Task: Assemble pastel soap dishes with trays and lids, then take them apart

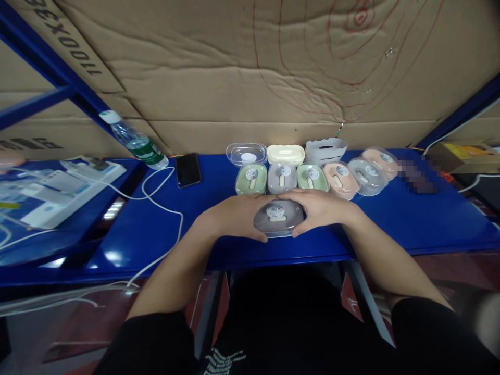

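Note:
A grey lidded plastic box is close in front of me, near the table's front edge. Its clear lid carries a round label and a small white tab. My left hand wraps round its left side, thumb at the near edge. My right hand closes round the opposite side in the same way. The fingertips of both hands meet behind the box and are partly hidden. Just beyond stand similar boxes: a green one, a grey one, another green one and a pink one.
Behind that row are a clear lid, a cream tray and a grey wavy-edged tray. More lidded boxes stand at the right. A phone, a water bottle and a white cable are on the left.

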The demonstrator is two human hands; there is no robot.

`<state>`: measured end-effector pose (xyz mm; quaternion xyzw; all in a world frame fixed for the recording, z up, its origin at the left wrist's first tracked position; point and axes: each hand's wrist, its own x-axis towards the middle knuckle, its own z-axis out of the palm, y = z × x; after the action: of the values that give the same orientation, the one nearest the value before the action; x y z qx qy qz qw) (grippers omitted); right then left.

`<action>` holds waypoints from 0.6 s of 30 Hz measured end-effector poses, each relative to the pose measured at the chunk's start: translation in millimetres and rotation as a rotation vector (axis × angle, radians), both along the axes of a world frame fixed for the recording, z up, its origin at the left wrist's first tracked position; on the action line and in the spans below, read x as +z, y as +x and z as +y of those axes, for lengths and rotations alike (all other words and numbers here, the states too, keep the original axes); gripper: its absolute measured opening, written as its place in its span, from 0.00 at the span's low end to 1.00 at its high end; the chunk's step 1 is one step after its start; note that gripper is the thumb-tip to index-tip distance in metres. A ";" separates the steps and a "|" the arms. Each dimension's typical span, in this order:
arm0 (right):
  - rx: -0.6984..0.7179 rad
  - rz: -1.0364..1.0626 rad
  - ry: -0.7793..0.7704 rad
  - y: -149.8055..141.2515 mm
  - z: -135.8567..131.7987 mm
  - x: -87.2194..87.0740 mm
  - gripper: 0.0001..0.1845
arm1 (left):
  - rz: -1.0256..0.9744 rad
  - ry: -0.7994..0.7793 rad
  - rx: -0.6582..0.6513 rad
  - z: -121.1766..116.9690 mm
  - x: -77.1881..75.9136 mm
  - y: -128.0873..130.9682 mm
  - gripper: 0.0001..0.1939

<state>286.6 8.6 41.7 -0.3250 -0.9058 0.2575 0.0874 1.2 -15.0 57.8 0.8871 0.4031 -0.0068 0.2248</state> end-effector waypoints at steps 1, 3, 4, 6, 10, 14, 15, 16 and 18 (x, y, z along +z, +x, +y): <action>0.005 -0.001 -0.005 0.3 0.9 -0.7 0.56 | -0.002 -0.006 0.004 0.3 -0.6 0.4 0.56; 0.016 0.001 -0.013 1.1 2.7 -1.9 0.56 | -0.007 -0.008 0.007 0.2 -0.8 1.0 0.56; 0.018 0.003 -0.016 1.7 3.5 -2.3 0.56 | -0.011 -0.004 0.006 0.0 -0.4 1.2 0.56; 0.021 0.010 -0.020 2.8 4.8 -2.9 0.57 | -0.013 0.008 0.008 -1.0 0.9 1.3 0.55; 0.022 0.021 -0.025 4.5 5.5 -5.1 0.60 | 0.021 0.038 0.017 -4.0 0.5 2.0 0.55; 0.015 0.016 -0.012 5.7 5.1 -9.3 0.64 | 0.029 0.101 -0.013 -5.8 -8.7 8.0 0.57; 0.020 0.009 -0.009 6.0 4.9 -10.3 0.64 | 0.031 0.115 -0.020 -6.1 -11.2 10.2 0.57; 0.025 0.002 -0.005 6.5 4.6 -11.1 0.65 | 0.034 0.127 -0.022 -6.4 -13.5 12.3 0.57; 0.037 -0.011 0.002 7.5 3.9 -12.3 0.67 | 0.033 0.140 -0.017 -7.3 -16.6 15.6 0.56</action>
<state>294.2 12.6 29.4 -0.3096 -0.9124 0.2563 0.0778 16.8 -22.3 41.1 0.9037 0.3989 0.0051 0.1553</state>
